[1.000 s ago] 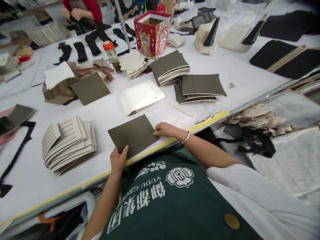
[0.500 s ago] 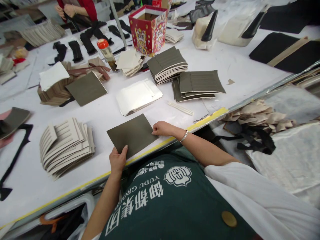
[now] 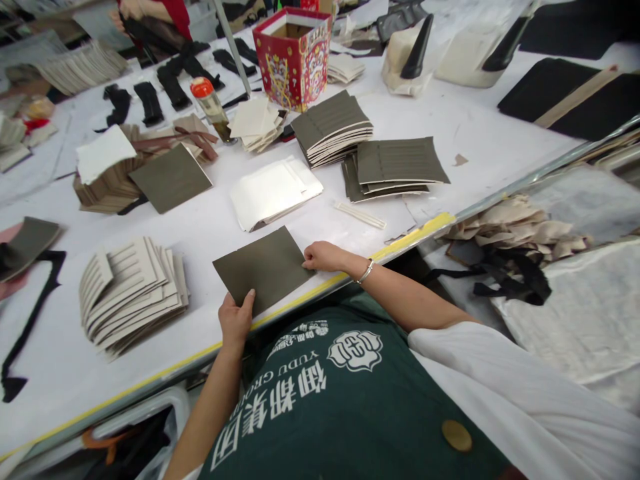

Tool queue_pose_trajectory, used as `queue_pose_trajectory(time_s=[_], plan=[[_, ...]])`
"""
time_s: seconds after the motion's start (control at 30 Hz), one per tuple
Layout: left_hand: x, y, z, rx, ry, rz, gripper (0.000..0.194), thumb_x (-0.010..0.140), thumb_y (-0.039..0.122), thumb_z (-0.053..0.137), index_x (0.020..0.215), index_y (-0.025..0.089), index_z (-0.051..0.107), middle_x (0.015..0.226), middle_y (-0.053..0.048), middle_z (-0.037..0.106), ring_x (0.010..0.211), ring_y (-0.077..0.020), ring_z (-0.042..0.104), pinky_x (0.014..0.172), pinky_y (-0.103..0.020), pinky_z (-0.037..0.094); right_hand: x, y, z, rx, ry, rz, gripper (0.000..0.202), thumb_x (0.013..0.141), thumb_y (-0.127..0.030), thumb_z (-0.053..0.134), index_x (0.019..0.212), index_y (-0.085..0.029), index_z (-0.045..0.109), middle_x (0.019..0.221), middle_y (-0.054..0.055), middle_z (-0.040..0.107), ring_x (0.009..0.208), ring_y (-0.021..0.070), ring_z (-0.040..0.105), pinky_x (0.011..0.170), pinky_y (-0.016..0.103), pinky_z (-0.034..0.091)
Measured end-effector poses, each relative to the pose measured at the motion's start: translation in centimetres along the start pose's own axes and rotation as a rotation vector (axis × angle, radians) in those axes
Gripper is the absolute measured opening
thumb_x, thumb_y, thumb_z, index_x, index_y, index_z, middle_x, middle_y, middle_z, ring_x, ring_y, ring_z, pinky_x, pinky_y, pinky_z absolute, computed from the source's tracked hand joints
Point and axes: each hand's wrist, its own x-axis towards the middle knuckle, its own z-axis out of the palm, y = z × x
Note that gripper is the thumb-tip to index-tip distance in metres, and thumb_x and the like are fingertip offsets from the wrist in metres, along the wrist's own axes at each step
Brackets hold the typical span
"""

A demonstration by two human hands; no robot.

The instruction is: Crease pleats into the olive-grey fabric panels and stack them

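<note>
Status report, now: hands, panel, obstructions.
Left hand gripping dark panel, thumb on top. Right hand at its right edge. White sheets just beyond, slotted pale stack left, neither touching it.

Left hand (image 3: 237,321) and right hand (image 3: 323,257) hold an olive sheet (image 3: 266,270) at the counter's (image 3: 55,360) edge. Pale panels (image 3: 133,293) lie stacked nearby.
</note>
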Motion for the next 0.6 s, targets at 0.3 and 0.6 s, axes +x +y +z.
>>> queue_pose_trajectory(time_s=[0.3,0.6], plan=[[-0.06,0.19,-0.05,0.054,0.008,0.007,0.039,0.072,0.047,0.056,0.096,0.016,0.063,0.092,-0.008,0.069,0.09,-0.025,0.063,0.08,-0.036,0.049,-0.18,-0.29,0.06,-0.031,0.01,-0.004,0.021,0.078,-0.031,0.053,0.079,-0.016,0.068,0.079,0.006,0.068,0.071,0.0159,0.057,0.058,0.024,0.032],[0.27,0.5,-0.61,0.025,-0.072,-0.007,0.04,0.073,0.046,0.056,0.099,0.017,0.062,0.092,-0.007,0.069,0.088,-0.0237,0.063,0.079,-0.035,0.05,-0.05,-0.56,0.45,-0.08,0.004,0.025,0.023,0.079,-0.031,0.051,0.081,-0.015,0.068,0.083,0.009,0.068,0.075,0.0179,0.059,0.059,0.025,0.033]])
